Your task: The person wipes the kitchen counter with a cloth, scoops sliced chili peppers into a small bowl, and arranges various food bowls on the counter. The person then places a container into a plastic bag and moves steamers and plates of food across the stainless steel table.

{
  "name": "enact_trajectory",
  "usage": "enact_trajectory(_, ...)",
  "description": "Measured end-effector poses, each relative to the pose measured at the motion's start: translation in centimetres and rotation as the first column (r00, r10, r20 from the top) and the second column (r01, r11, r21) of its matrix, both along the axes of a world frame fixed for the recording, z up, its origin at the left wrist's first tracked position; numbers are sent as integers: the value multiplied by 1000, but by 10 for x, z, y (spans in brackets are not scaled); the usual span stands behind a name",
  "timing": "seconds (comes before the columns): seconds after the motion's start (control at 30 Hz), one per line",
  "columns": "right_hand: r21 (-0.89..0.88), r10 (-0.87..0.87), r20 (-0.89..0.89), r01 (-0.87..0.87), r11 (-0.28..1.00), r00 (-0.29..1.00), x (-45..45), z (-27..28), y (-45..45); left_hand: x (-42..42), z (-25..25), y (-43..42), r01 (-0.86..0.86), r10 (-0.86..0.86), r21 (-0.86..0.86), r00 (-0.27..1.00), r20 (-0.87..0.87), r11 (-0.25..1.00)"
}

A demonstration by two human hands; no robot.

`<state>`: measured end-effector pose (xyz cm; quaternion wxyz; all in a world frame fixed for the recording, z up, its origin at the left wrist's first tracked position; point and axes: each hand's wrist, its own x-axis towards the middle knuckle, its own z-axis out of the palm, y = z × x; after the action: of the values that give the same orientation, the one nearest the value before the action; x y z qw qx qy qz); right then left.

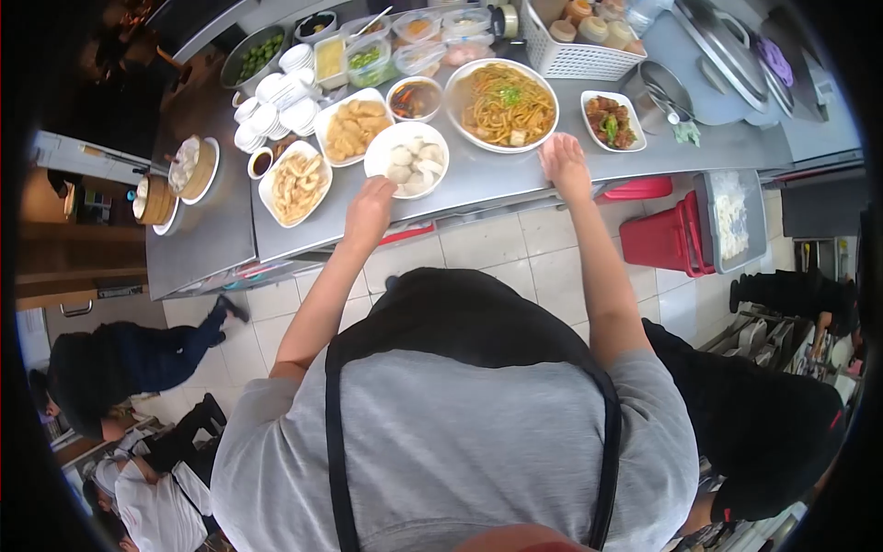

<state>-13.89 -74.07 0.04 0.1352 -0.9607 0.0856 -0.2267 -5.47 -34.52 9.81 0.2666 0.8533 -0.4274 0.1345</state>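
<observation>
The round white bowl of pale dumplings [375,153] lay just ahead-right of the curled fingers of the nearer left hand [369,213]; their grip was unclear. Straightened right hand [565,166] fingers had the large round white noodle plate [454,109] ahead-left.

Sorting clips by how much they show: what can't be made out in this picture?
All in the head view:
Left hand: the hand itself hides its fingertips, so its grip on the white bowl is unclear.
Right hand: contact with the noodle plate is too small to tell.
Bottles: lower parts hidden by the basket wall.
Basket: far side cut off by the top edge.
</observation>
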Motion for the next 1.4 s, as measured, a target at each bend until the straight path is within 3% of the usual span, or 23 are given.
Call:
enact_trajectory(0.1,-281,-272,-381,170,945,884,39,16,6,3,10,-6,-69,69,0,997,17,998)
enact_trajectory(0.3,-160,-280,-283,243,957,917,75,-2,-26,3,16,-4,-41,46,91,998,-51,995)
enact_trajectory(0.4,-37,-220,-273,218,975,937,71,15,-24,9,12,2,-41,50,118,995,-81,992)
enact_trajectory(0.43,-87,-244,-274,229,970,930,69,24,-22,12,4,5,-33,45,148,995,-83,989)
enact_trajectory(0.47,-155,-270,-94,254,955,958,68,28,-18,12,5,4,-31,46,153,994,-95,988)
enact_trajectory(0.53,-236,-260,-173,216,947,950,73,44,-22,17,-2,3,-30,40,87,993,-115,996)
enact_trajectory(0.6,-95,-133,-194,116,989,972,76,38,-32,15,13,0,-16,23,43,988,-154,999)
enact_trajectory(0.63,51,29,-248,-17,999,968,70,64,-31,15,15,-1,-28,30,15,991,-134,999)
enact_trajectory(0.7,377,308,-153,-233,896,939,54,138,-10,17,20,-5,-10,14,24,986,-165,1000)
enact_trajectory(0.73,357,315,-146,-247,901,938,54,161,-16,16,23,-7,-21,22,5,988,-152,1000)
enact_trajectory(0.8,398,286,-484,-83,913,827,50,197,-32,16,31,-13,18,-8,42,974,-225,999)
enact_trajectory(0.87,336,228,-335,-110,936,914,65,285,-48,21,51,-19,-48,46,-1,975,-217,999)
enact_trajectory(0.9,123,388,17,-387,914,922,71,336,-51,31,72,-23,-96,94,-2,978,-185,995)
enact_trajectory(0.93,219,378,149,-403,888,914,83,386,-56,44,96,-28,-157,147,-32,966,-212,987)
enact_trajectory(0.97,98,314,219,-341,935,924,96,435,-61,56,122,-33,-219,199,-57,949,-245,974)
enact_trajectory(1.0,-135,313,246,-288,948,917,110,480,-75,65,148,-39,-267,247,-130,957,-151,955)
enact_trajectory(1.03,-161,404,453,-373,914,795,127,521,-80,73,174,-47,-307,301,-203,952,-58,930)
enact_trajectory(1.07,-368,337,508,-154,917,793,158,563,-104,82,200,-57,-262,280,-225,959,49,938)
enact_trajectory(1.1,-494,432,628,-97,864,647,178,601,-111,92,227,-67,-216,258,-241,953,157,946)
enact_trajectory(1.13,-513,323,669,101,853,670,192,638,-111,96,255,-82,-151,223,-255,933,284,955)
enact_trajectory(1.17,-472,280,658,93,877,699,197,665,-110,96,281,-101,-86,189,-259,894,406,962)
enact_trajectory(1.33,-272,232,675,-56,961,700,277,712,-114,97,387,-178,73,18,-166,870,492,983)
enact_trajectory(1.4,-323,18,559,197,926,829,285,710,-94,106,421,-201,71,23,-138,809,587,988)
